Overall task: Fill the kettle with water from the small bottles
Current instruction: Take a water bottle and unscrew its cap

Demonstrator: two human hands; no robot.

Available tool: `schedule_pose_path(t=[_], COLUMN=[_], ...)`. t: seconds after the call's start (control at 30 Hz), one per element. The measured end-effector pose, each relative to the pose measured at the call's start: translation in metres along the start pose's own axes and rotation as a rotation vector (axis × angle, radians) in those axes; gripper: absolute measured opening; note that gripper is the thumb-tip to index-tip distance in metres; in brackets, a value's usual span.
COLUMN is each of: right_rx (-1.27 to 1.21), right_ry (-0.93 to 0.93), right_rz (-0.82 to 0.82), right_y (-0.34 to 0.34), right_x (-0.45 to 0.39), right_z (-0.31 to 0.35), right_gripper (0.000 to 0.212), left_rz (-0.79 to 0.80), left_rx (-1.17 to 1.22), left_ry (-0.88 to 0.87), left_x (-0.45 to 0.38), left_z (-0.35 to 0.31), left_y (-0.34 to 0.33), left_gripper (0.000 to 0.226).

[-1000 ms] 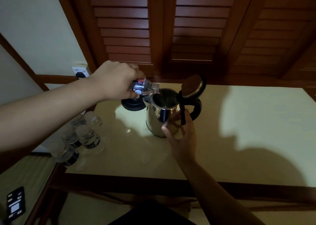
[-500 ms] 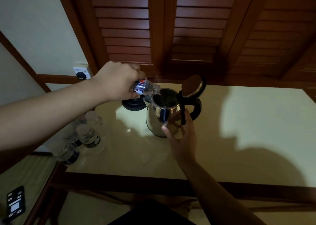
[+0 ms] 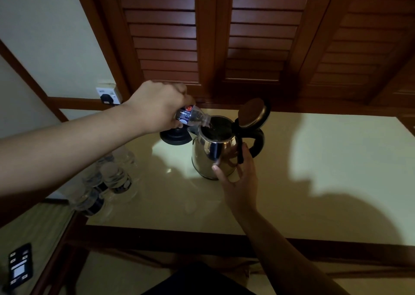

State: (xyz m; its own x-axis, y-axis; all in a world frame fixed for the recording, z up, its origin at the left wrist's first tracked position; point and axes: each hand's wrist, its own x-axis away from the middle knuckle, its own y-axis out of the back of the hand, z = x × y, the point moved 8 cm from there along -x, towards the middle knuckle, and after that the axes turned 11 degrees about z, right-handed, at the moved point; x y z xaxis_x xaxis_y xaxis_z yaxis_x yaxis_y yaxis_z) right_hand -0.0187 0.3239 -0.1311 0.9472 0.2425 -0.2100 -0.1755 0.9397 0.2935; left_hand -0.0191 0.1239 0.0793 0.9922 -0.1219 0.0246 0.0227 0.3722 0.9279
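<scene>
The left hand (image 3: 157,106) has its grip curled tight around a small bottle (image 3: 192,118) and tips it so the mouth sits right over the open top of the kettle (image 3: 215,153). The right hand (image 3: 238,178) rests on the near side of the kettle with fingers mostly straight, steadying it and not really closing on it. Water could go wrong here: if the bottle mouth slips toward the left grip and off the rim, water would splash on the bench (image 3: 314,160). If the bottle tips too fast, water may glug out and jump over the edge. The kettle could also slide if the right hand pushes too hard, since its shiny side looks slippery. The kettle is silver and round, with a black handle on the side away from the left grip, and its lid (image 3: 252,113) stands up open behind the hole. It sits on the bench, just past the right hand's fingertips. The bottle is clear with a dark label. More small bottles (image 3: 112,182) stand under the left arm, well apart from the kettle. A black base (image 3: 175,136) lies just below the left grip.
</scene>
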Motion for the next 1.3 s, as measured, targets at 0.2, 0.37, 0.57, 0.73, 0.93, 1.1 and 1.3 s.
schedule_pose_path(t=[0.2, 0.37, 0.57, 0.73, 0.93, 1.1, 1.3], right_rx=[-0.001, -0.001, -0.015, -0.015, -0.011, 0.005, -0.017], right_ry=[0.000, 0.006, 0.020, 0.010, 0.000, -0.009, -0.007], right_rz=[-0.010, -0.002, -0.002, 0.006, 0.005, 0.006, 0.003], right_y=[0.001, 0.000, 0.001, 0.001, 0.000, 0.001, 0.001], right_x=[0.001, 0.001, 0.002, 0.001, 0.002, 0.003, 0.003], right_z=[0.002, 0.001, 0.005, 0.005, 0.005, 0.006, 0.006], right_gripper=[0.096, 0.096, 0.093, 0.094, 0.095, 0.095, 0.095], left_rz=[0.010, -0.013, -0.113, -0.144, -0.113, -0.038, -0.221], left_rx=[-0.050, -0.077, -0.117, -0.174, -0.158, -0.253, -0.355], left_ry=[-0.026, -0.054, -0.088, -0.141, -0.143, -0.075, -0.124], left_x=[-0.005, -0.006, -0.006, -0.003, -0.004, -0.007, -0.005], left_z=[-0.004, -0.009, -0.016, -0.022, -0.020, -0.021, -0.029], left_y=[-0.002, 0.000, 0.005, 0.005, 0.011, -0.002, -0.001], left_gripper=[0.063, 0.060, 0.044, 0.039, 0.032, 0.026, 0.032])
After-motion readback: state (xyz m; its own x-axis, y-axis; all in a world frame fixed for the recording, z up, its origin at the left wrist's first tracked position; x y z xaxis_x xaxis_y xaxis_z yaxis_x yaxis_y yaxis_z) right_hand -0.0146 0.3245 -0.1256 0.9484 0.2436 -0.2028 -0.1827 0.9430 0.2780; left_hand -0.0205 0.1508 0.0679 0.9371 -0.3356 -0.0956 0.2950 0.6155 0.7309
